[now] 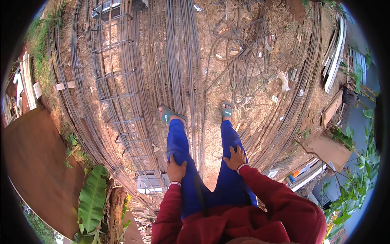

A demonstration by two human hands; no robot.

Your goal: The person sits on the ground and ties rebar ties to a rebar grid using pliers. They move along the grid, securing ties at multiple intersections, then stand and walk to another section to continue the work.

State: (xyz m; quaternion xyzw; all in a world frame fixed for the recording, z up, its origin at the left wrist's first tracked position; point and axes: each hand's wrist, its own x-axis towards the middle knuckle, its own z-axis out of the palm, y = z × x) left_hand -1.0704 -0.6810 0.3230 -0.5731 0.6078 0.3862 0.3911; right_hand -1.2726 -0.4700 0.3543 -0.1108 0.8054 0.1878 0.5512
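Trousers (177,138) support left hand (176,170) and right hand (235,157), both relaxed, gripping nothing; left of them, steel cage (118,97) appears formed, rods (172,61) ahead separate.

Bright daylight fills the scene, leaving the ground (209,163) palest between the left grip (176,168) and the right grip (236,157). Well beyond the grips, outer rods (307,73) bow with the fisheye curve, and a black vignette (faintly fringed blue) closes the rim. Both grips look fairly crisp, while fine detail far out from them turns soft.
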